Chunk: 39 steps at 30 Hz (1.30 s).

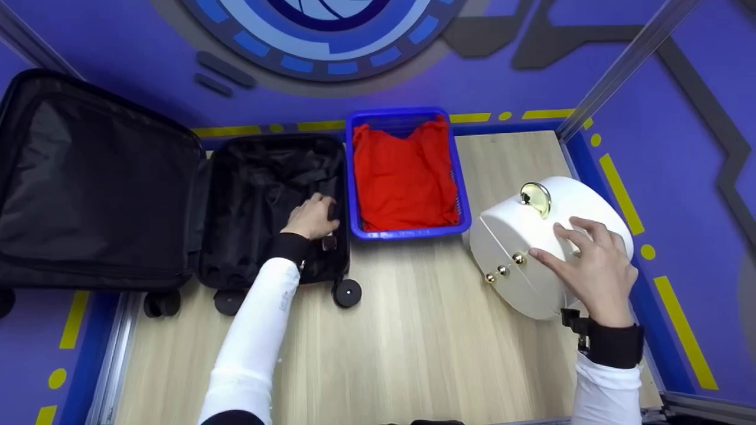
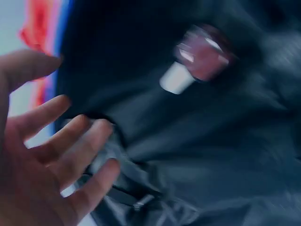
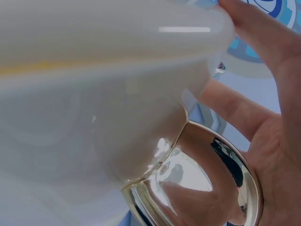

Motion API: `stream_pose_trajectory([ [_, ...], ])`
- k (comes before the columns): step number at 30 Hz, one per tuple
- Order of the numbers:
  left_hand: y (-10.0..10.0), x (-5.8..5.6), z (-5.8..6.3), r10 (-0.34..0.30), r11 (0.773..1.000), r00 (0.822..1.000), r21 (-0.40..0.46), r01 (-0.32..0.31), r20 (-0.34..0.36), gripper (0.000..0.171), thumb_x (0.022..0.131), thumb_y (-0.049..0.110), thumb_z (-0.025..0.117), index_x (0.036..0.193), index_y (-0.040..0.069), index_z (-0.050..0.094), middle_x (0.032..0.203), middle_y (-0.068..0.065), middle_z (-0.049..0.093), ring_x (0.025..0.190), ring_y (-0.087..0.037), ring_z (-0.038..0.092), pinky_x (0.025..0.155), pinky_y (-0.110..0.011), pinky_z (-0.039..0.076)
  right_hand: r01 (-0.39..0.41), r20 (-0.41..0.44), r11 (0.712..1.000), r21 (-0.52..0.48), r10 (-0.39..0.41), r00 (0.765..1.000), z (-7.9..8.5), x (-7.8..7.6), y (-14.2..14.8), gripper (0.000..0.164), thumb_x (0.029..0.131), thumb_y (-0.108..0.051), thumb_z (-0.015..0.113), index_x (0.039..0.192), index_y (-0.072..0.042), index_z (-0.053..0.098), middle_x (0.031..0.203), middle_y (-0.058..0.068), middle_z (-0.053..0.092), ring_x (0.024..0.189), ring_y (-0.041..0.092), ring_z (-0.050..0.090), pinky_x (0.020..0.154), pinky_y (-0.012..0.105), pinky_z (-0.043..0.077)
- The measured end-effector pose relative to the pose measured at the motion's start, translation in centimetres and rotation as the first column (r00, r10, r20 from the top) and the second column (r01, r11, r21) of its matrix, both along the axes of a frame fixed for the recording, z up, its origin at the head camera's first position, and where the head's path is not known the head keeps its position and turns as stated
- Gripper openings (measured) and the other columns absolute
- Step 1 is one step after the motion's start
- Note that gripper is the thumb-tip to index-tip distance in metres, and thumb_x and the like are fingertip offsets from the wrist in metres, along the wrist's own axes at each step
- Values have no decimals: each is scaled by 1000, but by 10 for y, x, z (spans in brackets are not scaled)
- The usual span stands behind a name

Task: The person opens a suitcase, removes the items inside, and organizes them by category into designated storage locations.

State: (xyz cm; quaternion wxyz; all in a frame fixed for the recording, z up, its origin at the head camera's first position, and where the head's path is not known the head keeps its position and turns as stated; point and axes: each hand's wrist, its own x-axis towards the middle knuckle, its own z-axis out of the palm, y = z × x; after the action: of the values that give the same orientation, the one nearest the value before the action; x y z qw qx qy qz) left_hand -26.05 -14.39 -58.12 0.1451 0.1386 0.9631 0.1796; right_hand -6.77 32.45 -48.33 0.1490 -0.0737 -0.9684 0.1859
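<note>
My left hand (image 1: 313, 217) is over the right side of the black suitcase's (image 1: 260, 200) inner half, fingers loosely spread in the left wrist view. Beside it lies a small dark-red item with a white end (image 2: 202, 56), blurred; its kind is unclear. My right hand (image 1: 596, 265) rests at the white rounded case (image 1: 508, 230), its thumb and fingers spread apart over the top. The case has a gold round fitting (image 1: 536, 199) and a row of gold balls (image 1: 503, 270). Close up in the right wrist view, a shiny gold disc (image 3: 188, 179) sits below the fingers.
A blue basket (image 1: 413, 234) holding red cloth (image 1: 407, 177) stands between suitcase and white case. The suitcase's lid half (image 1: 94, 189) lies open at the left. Wheels (image 1: 346, 293) jut toward the front. Purple walls (image 1: 703, 177) bound the wooden table (image 1: 407, 342).
</note>
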Motion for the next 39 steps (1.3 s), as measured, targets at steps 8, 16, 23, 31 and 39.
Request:
stream_pose_trajectory([
  [8, -5, 5, -21, -62, 988, 991, -132, 78, 116, 74, 74, 21, 85, 141, 4, 61, 139, -21, 60, 129, -43, 56, 100, -61, 47, -5, -3, 1000, -3, 5, 1000, -1, 0, -3, 71, 73, -50, 92, 127, -8, 74, 141, 15, 60, 129, 50, 48, 70, 72, 47],
  [16, -5, 11, -27, -13, 989, 989, -145, 35, 150, 75, 69, 10, 87, 139, 1, 62, 145, -18, 54, 134, -39, 50, 102, -60, 46, -28, 1, 1000, -3, 28, 1000, -1, -2, -5, 72, 74, -52, 90, 128, -8, 74, 142, 16, 60, 126, 50, 49, 63, 66, 47],
  [23, -1, 8, -31, -14, 981, 987, -188, 45, 161, 62, 79, 12, 81, 137, 0, 61, 147, -19, 50, 136, -40, 47, 101, -61, 48, -27, 7, 1000, -8, 27, 1000, -1, -3, -4, 72, 75, -53, 89, 129, -8, 73, 143, 16, 59, 128, 50, 49, 66, 68, 47],
  [31, -3, -1, -39, 12, 987, 983, -157, 18, 184, 42, 77, 21, 80, 115, 4, 72, 132, -21, 57, 125, -40, 57, 98, -59, 50, -30, -14, 1000, -3, 30, 999, -2, -3, -3, 71, 74, -52, 90, 127, -7, 74, 140, 17, 61, 125, 51, 50, 62, 67, 47],
  [39, -11, -4, -10, 121, 984, 977, 105, -141, 176, 32, 81, 25, 75, 107, 6, 70, 123, -19, 58, 112, -38, 61, 98, -51, 50, -20, 4, 1000, -9, 20, 1000, -1, -3, -2, 71, 75, -52, 90, 128, -7, 73, 142, 17, 60, 128, 50, 48, 70, 72, 45],
])
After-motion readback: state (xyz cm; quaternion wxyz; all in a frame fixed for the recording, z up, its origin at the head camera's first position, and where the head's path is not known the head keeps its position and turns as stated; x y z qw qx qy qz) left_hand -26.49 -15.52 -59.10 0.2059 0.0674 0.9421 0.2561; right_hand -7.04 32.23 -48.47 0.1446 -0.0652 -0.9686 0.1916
